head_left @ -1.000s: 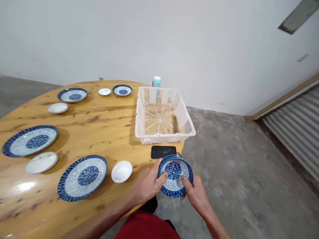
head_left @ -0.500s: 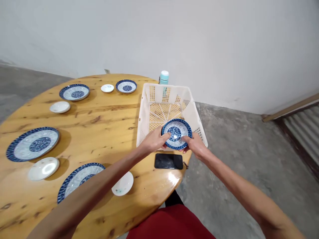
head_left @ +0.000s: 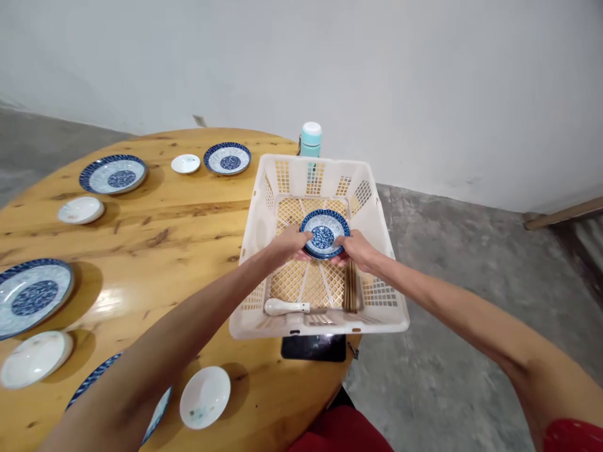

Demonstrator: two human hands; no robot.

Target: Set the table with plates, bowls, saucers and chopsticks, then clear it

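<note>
While the left grip (head_left: pixel 292 243) and the right grip (head_left: pixel 358 248) clasp opposite sides of a small blue-and-white dish (head_left: pixel 325 233), their fingers curl over its rim and both are closed firmly on it. The dish sits level inside a white plastic basket (head_left: pixel 386 323), above the middle of its lattice floor, though I cannot tell whether it touches that floor. Inside the basket, a white spoon (head_left: pixel 285 307) lies along the near wall, and wooden chopsticks (head_left: pixel 350 287) lie just right of the dish, close to the right grip. The basket stands at the edge of a round wooden bench (head_left: pixel 202 238), with its right side reaching out over the concrete floor (head_left: pixel 447 263). A black phone (head_left: pixel 313 347) lies just under its near wall, partly hidden, and a pale teal bottle (head_left: pixel 310 139) stands just behind its far wall. To the left, spread across the bench, are a white bowl (head_left: pixel 205 397), two large blue-rimmed plates (head_left: pixel 31 296) (head_left: pixel 113 174), a blue-rimmed saucer (head_left: pixel 227 158), and small white dishes (head_left: pixel 185 164). Another blue-rimmed plate (head_left: pixel 94 370) lies partly hidden under the left forearm (head_left: pixel 188 320).
</note>
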